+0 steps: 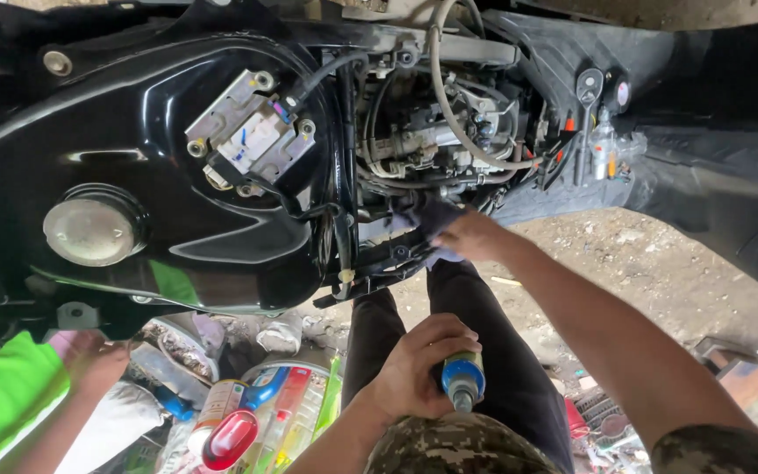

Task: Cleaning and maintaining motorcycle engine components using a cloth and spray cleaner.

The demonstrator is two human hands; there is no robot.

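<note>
Wiping stage, by the look of it: right hand (475, 235) closed on a dark rag (427, 215), pressed to the motorcycle engine (436, 140) just beside the black frame tube (348, 175). Left hand (418, 364) wrapped round a blue-capped spray can (462, 379), held low over the lap, well apart from the engine. Next move probably calls for raising the can toward the wiped spot.

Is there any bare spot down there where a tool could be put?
Bare dirt ground lies open right of the right hand, below the black scooter panel. Lower left is crowded with plastic bottles; the engine bay is packed with hoses.
</note>
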